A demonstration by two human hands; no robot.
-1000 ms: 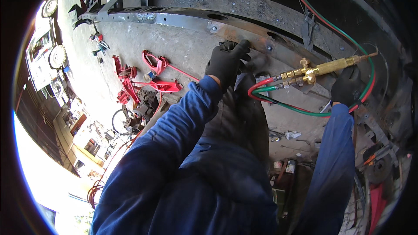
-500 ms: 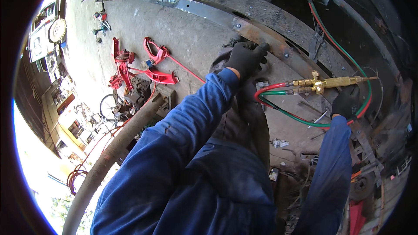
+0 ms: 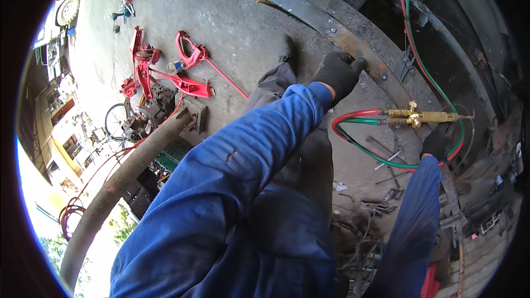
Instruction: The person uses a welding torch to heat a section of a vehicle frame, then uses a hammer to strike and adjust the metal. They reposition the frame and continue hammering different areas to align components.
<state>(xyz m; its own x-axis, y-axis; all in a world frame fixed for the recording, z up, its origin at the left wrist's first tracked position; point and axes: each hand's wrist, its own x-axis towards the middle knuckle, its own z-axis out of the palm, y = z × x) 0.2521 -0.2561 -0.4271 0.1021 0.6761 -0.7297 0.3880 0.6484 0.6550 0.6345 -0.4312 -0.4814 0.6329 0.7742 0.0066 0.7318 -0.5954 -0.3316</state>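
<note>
My left hand [image 3: 339, 74], in a black glove, is closed at the near edge of a long, curved metal rail [image 3: 326, 25]. Its thumb lies by the rusty stretch next to a bolt [image 3: 384, 77]. To the right, a brass gas torch [image 3: 433, 117] points its thin tip rightward. Red and green hoses [image 3: 353, 118] join its left end and loop down past my right wrist. Close below the torch body is my right hand [image 3: 435, 142], also black-gloved. Its fingers merge with the dark background, so whether they grip the torch is hidden.
Red metal parts [image 3: 144, 69] and a red-handled piece [image 3: 190, 52] lie on the concrete floor at left. A thick post [image 3: 127, 187] stands at lower left. Scrap and tools [image 3: 381, 207] litter the lower right. Hoses [image 3: 407, 16] run up at upper right.
The view has shifted, with the rail and torch now further right and a boot showing. My left hand stays by the same bolt. My right hand sits slightly lower and further left relative to the torch.
</note>
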